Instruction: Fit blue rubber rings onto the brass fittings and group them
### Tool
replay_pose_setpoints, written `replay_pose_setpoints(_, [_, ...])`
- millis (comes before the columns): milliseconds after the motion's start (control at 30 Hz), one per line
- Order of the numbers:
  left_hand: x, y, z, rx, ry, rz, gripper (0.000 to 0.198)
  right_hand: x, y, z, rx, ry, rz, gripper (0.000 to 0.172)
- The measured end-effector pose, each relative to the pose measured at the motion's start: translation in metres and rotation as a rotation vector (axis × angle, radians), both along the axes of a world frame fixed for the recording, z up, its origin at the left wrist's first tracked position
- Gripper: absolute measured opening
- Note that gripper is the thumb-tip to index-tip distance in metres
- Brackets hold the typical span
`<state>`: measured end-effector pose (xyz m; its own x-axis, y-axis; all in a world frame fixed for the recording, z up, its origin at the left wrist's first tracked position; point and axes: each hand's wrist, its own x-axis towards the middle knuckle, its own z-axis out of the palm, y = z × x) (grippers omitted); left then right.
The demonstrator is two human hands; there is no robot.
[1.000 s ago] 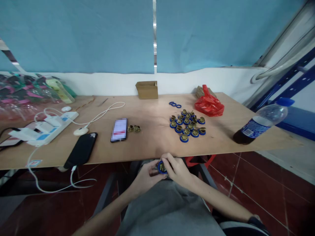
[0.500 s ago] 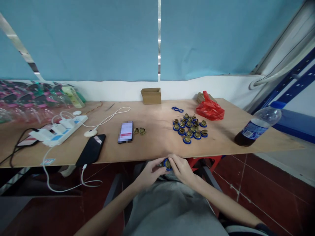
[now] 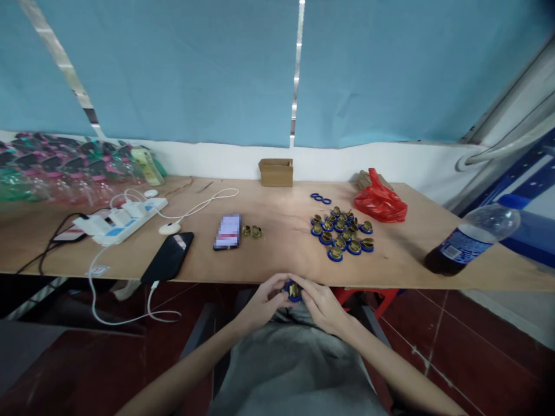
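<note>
Just off the table's front edge, over my lap, a round brass-coloured piece with a blue ring is held between both hands. My left hand closes on its left side with thumb and fingers. My right hand grips it from the right, fingers pressed along the top and side. A cluster of similar brass-coloured pieces with blue rings lies on the table ahead to the right. Two brass-coloured pieces, with no blue ring visible, lie beside a lit phone. Several loose blue rings lie behind the cluster.
On the wooden table are a small cardboard box, a red plastic bag and a tilted-looking cola bottle. To the left are a dark phone, a white power strip with cables, and several spray bottles.
The view has turned slightly, so the table things sit further right. Both hands still hold the ringed piece; its brass face now shows more squarely, and the right fingers have shifted a little over it.
</note>
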<state>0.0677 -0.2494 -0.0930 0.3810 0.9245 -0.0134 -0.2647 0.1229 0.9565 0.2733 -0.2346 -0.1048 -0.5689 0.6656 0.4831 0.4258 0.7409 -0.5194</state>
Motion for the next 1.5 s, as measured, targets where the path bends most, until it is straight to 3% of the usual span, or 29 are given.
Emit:
replay_pose_setpoints(267, [-0.001, -0.001, 0.007, 0.07, 0.026, 0.0, 0.038, 0.001, 0.001, -0.001, -0.034, 0.03, -0.012, 0.051])
replay_pose_setpoints(467, [-0.003, -0.001, 0.011, 0.091, 0.075, -0.001, 0.041, -0.002, 0.001, -0.001, -0.116, 0.202, -0.069, 0.034])
replay_pose_setpoints(633, [-0.004, 0.0, 0.006, 0.042, 0.013, -0.038, 0.047, -0.002, 0.001, 0.003, -0.164, 0.202, -0.087, 0.023])
replay_pose_setpoints(867, [-0.003, 0.003, 0.001, 0.034, 0.039, 0.018, 0.039, -0.002, 0.004, 0.007, -0.438, 0.188, -0.037, 0.032])
replay_pose_setpoints(1200, [-0.002, 0.001, -0.001, 0.044, 0.172, -0.002, 0.039, -0.005, -0.002, 0.006, -0.432, 0.19, -0.116, 0.029])
replay_pose_setpoints(1500, [0.002, 0.0, -0.004, -0.008, 0.152, -0.024, 0.037, -0.005, -0.001, 0.011, -0.536, 0.277, -0.097, 0.031])
